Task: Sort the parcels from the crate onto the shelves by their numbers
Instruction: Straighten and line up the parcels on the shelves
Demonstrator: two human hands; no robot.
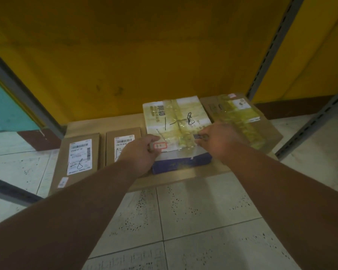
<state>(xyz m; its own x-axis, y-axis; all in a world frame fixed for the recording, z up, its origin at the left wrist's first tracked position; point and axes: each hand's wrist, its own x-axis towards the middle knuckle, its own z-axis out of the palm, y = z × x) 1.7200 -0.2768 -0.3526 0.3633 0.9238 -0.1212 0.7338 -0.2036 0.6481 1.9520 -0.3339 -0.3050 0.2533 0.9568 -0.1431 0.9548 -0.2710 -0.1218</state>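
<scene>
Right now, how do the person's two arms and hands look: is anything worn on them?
Both forearms are bare as far as the head view shows: no sleeve, glove, watch or bracelet appears. The left hand and the right hand show no ring that can be made out, though the picture is slightly blurred. The fingers are partly hidden.
</scene>
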